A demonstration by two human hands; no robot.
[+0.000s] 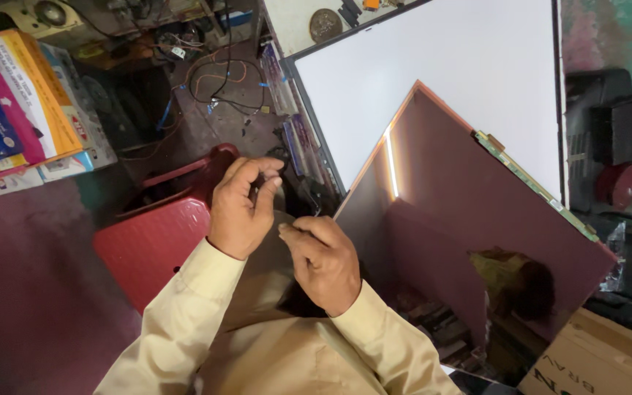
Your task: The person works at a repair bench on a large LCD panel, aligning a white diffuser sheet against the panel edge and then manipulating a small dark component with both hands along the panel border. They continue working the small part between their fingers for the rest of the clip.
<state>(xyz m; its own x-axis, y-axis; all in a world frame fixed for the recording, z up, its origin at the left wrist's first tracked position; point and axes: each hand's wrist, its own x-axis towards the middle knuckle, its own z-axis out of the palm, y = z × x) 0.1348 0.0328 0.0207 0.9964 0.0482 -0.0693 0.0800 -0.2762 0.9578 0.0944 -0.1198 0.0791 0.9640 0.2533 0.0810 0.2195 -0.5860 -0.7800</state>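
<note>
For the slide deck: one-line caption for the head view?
Left hand and right hand pinch a small dark part beside a tilted reflective display panel, above a red plastic stool.

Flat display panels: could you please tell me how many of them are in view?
2. A dark reflective panel lies tilted beside the right hand; a white panel lies behind it, partly covered. The left hand is by the red stool. More may be hidden.

Hidden and cut off

Small dark object pinched in left hand [241, 208] too covered to identify; brown cardboard box [600, 362] cropped at lower right.
</note>
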